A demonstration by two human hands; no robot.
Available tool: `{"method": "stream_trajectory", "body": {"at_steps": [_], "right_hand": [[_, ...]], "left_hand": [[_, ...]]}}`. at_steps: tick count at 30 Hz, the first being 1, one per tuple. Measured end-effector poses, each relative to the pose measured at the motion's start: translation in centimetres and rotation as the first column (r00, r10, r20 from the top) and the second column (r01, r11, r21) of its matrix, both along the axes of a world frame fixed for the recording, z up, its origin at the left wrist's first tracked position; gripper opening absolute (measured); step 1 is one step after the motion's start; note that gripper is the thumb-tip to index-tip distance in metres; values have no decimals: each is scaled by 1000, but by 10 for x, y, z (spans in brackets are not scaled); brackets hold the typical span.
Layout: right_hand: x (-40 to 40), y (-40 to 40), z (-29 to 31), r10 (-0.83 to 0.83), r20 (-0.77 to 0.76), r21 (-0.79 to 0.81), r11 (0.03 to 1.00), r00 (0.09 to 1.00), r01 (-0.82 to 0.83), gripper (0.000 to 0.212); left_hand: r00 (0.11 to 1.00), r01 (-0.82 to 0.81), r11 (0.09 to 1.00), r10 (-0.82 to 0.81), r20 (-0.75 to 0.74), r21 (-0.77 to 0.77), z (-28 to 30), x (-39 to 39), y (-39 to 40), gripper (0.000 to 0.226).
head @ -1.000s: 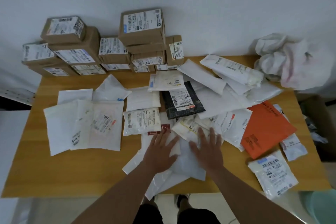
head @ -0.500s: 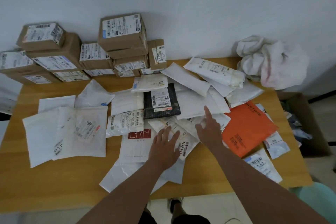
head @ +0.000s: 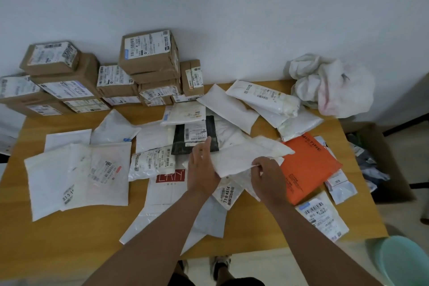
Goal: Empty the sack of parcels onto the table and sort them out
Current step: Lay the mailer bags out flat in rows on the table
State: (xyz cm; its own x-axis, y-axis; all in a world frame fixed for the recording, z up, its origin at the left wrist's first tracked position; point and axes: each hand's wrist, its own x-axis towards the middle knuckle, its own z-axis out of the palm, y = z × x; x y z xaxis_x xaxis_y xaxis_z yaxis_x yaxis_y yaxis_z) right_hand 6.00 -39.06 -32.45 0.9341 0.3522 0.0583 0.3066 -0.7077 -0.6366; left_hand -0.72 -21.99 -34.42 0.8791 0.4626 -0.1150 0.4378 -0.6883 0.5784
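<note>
Now both hands on one white mailer (head: 243,158) above the heap: left hand (head: 202,169) gripping its left end, right hand (head: 267,176) pinching the near edge. Crumpled sack (head: 329,86) slumped at the table (head: 69,239) far-right corner. Bare wood along the near-left edge.

At the lower right of the frame we see a teal stool (head: 404,262). Along the right edge we see an open cardboard box (head: 390,169) holding clutter.

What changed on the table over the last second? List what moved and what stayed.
Both hands left the flat mailers they were pressing. They have lifted a white padded envelope off the heap: the left hand holds its left end, the right hand pinches its near edge. The orange envelope, black parcel, stacked boxes and crumpled sack stayed put.
</note>
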Motion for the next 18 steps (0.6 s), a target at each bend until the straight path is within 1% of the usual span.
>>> {"method": "stream_trajectory", "body": {"at_steps": [1, 2, 3, 4, 5, 6, 7, 8, 9, 10, 11, 12, 13, 14, 15, 16, 18], "right_hand": [[1, -4, 3, 36, 38, 42, 998, 999, -38, 32], [2, -6, 8, 58, 65, 82, 995, 996, -63, 32], [6, -6, 14, 58, 77, 119, 991, 995, -67, 33], [10, -4, 19, 41, 72, 152, 987, 997, -51, 35], [14, -1, 23, 7, 54, 182, 983, 999, -16, 44], [18, 3, 26, -31, 31, 206, 978, 999, 24, 54], [21, 6, 26, -71, 2, 208, 976, 997, 69, 62], [23, 8, 22, -96, -34, 161, 982, 995, 100, 66], [25, 10, 14, -105, -78, 52, 993, 991, 109, 67], [24, 11, 5, -116, -138, -95, 990, 984, 103, 69], [19, 12, -8, -144, -228, -240, 967, 963, 88, 74], [14, 11, -18, -193, -334, -334, 940, 923, 75, 83], [8, 10, -28, -249, -437, -366, 927, 864, 82, 92], [2, 11, -36, -278, -515, -357, 929, 811, 92, 98], [-4, 12, -42, -268, -551, -333, 939, 790, 86, 102], [-9, 13, -46, -240, -554, -316, 947, 797, 66, 104], [-17, 18, -49, -177, -510, -295, 955, 842, 23, 101]], "left_hand": [[999, 29, 999, -29, 32, 16, -2, 3, 1, 75], [994, 71, 997, -72, 76, 17, -3, 5, 3, 56], [989, 98, 995, -94, 112, -33, 0, 5, 3, 33], [989, 95, 985, -76, 130, -146, 6, 5, 3, 16], [991, 40, 956, -2, 130, -290, 14, 4, 4, 14], [986, -65, 894, 126, 109, -442, 21, 4, 7, 15], [956, -181, 787, 281, 82, -590, 28, 3, 11, 15], [903, -273, 649, 428, 44, -710, 33, 1, 17, 16], [839, -342, 516, 545, -7, -785, 35, -4, 25, 19], [772, -399, 406, 633, -63, -822, 35, -9, 33, 23], [700, -461, 329, 706, -110, -825, 33, -17, 41, 25], [633, -521, 277, 760, -147, -808, 30, -24, 49, 28], [581, -576, 246, 794, -179, -780, 25, -32, 55, 31], [551, -616, 225, 808, -208, -755, 19, -39, 61, 33], [542, -651, 222, 805, -240, -726, 13, -46, 65, 33], [553, -691, 242, 784, -283, -681, 7, -52, 68, 34], [587, -772, 326, 694, -416, -545, -3, -62, 71, 50]]}}
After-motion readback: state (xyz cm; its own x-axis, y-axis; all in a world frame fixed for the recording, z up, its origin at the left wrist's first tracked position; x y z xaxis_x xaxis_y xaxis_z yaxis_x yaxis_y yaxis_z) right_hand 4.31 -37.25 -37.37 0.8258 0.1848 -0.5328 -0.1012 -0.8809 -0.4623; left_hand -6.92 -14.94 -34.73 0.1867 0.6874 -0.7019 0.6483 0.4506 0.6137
